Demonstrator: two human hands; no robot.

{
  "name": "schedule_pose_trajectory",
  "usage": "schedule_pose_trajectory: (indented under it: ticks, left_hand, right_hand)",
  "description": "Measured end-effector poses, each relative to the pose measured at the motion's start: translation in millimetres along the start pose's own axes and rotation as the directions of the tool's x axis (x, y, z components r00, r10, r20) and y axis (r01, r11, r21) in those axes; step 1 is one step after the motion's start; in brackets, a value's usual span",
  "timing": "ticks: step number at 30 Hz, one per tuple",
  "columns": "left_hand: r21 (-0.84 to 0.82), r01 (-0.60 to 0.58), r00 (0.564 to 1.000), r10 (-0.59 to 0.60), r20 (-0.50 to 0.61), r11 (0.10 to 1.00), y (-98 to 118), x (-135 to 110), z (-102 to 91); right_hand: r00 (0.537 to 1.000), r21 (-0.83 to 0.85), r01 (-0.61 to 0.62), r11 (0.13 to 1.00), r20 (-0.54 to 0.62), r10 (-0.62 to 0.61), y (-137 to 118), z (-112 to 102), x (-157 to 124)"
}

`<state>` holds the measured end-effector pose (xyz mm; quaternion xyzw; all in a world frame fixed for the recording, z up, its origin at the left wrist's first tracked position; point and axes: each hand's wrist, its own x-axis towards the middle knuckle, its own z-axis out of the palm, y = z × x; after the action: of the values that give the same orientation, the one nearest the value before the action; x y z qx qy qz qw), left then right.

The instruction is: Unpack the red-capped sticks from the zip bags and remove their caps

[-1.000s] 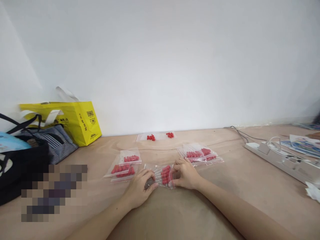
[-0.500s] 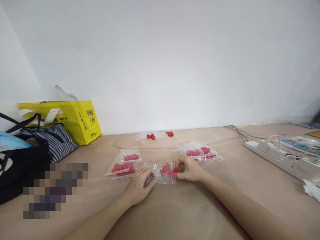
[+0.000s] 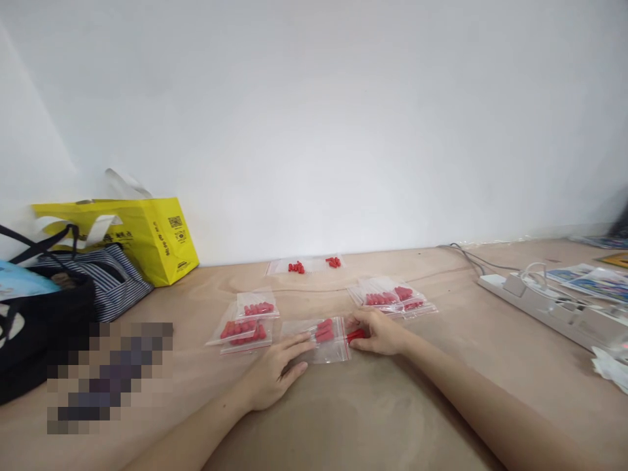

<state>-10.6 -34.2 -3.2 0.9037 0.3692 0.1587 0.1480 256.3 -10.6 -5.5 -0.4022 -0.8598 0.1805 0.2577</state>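
Note:
A clear zip bag lies flat on the table between my hands, with several red, rounded pieces inside near its right end. My left hand rests on the bag's left part, its fingers stretched out and the thumb apart. Just past the bag's right edge, my right hand pinches a red piece, partly hidden by the fingers. Close to my left hand is a pile of filled zip bags. Another pile of bags with red pieces lies beyond my right hand.
At the back by the wall, a zip bag has two small red heaps on it. Left stand a yellow shopping bag, a striped pouch and a black bag. On the right are a white power strip, cables and printed sheets.
My left hand's fingers have gone from curled at the bag to stretched out over it. My right hand has shifted slightly right with the red piece, now outside the bag's edge.

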Motion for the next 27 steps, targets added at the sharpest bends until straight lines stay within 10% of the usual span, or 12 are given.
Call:
schedule_pose_trajectory:
  ticks: [9,14,21,27]
  left_hand:
    - [0.000,0.066,0.997,-0.066,-0.036,0.998,-1,-2,-0.3]
    - [0.028,0.089,0.993,-0.086,-0.083,0.996,-3,-5,1.3]
    - [0.087,0.110,0.993,-0.106,-0.052,0.990,0,-2,-1.9]
    - [0.066,0.104,0.994,-0.101,-0.046,0.992,-2,-2,-1.4]
  right_hand:
    - [0.993,0.057,-0.084,0.995,-0.075,0.088,13,-24,-26]
    - [0.927,0.105,-0.110,0.988,-0.348,0.140,27,-36,-27]
    - [0.764,-0.016,-0.191,0.982,-0.631,0.138,24,1,7]
    - [0.825,-0.102,-0.270,0.957,-0.536,0.176,18,32,28]
